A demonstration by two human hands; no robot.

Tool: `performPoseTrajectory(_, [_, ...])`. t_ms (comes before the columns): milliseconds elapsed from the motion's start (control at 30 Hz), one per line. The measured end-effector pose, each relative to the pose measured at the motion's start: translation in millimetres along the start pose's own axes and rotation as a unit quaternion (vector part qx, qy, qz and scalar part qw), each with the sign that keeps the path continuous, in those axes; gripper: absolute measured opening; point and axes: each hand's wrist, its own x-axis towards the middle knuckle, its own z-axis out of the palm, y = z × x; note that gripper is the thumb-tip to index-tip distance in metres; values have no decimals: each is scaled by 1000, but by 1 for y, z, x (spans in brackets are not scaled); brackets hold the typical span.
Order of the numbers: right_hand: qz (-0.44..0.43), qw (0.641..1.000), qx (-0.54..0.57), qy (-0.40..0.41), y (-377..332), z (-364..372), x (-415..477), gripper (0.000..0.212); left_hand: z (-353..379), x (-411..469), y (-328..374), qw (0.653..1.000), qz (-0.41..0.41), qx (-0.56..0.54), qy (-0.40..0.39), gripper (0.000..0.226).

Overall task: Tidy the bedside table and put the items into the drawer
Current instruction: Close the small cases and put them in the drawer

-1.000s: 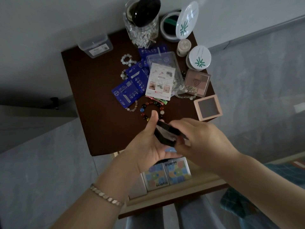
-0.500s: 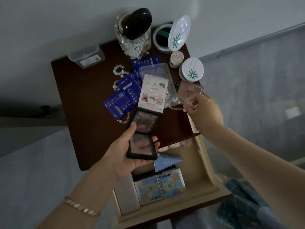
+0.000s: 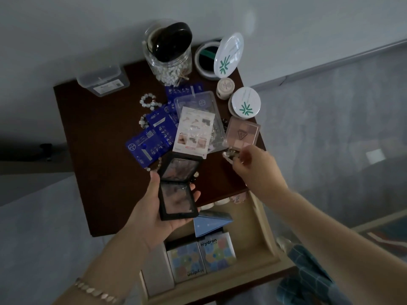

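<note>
Fingers of the left hand (image 3: 152,216) are curled round a black hinged case (image 3: 177,186), thumb on its left edge, fingertips (image 3: 196,194) showing at its right edge. The case is open flat, both halves with clear, glossy windows, and is held in the air at frame centre over the near edge of the bedside table (image 3: 88,139). A metal bracelet (image 3: 97,291) sits on that wrist, lower left.

Fingers of the right hand (image 3: 257,170) are pinched narrow on a small glittery chain (image 3: 230,154), right of centre, just below the pink palette (image 3: 242,134); whether the chain is clear of the tabletop cannot be told.

On the table, centre to top: a nail-sticker card pack (image 3: 193,130) in a clear sleeve, overlapping blue sachets (image 3: 154,137); a white bead bracelet (image 3: 147,101) left of them; a closed white compact (image 3: 244,104); a small beige pot (image 3: 225,86); an open white compact (image 3: 220,56) with its lid upright; a glass jar (image 3: 169,60) of cotton swabs with a black oval object on top; a clear plastic box (image 3: 103,81) at upper left.

The drawer (image 3: 259,227) is pulled open below the table, lower centre. Inside it are two Hydron boxes (image 3: 200,258) side by side, a blue folded packet (image 3: 211,223) behind them and a grey box (image 3: 157,269) on their left.
</note>
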Motion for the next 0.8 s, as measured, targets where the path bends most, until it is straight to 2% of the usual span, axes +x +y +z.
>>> performPoseTrajectory(167, [-86, 989, 117, 11, -8, -10, -54, 4, 11, 2, -9, 999, -12, -48, 7, 53])
performPoseTrajectory(367, [-160, 955, 248, -32, -27, 6, -86, 16, 23, 1, -19, 999, -16, 13, 40, 60])
performPoseTrajectory(433, [-210, 952, 216, -51, -29, 18, -91, 16, 22, -1, -22, 999, -18, 1, 40, 58])
performPoseTrajectory(567, [-286, 942, 144, -100, -27, 33, -96, 12, 15, -8, -22, 999, -40, 7, 1, 78])
performPoseTrajectory(633, [-298, 940, 129, -103, -26, 35, -98, 13, 7, -9, -23, 999, -31, 30, -27, 81])
performPoseTrajectory(700, [-305, 941, 115, -90, -25, 32, -97, 13, 4, -11, -23, 997, -14, 62, -46, 78])
performPoseTrajectory(800, [-314, 940, 108, -76, -25, 28, -98, 13, 3, -17, -23, 996, 12, 53, -74, 56])
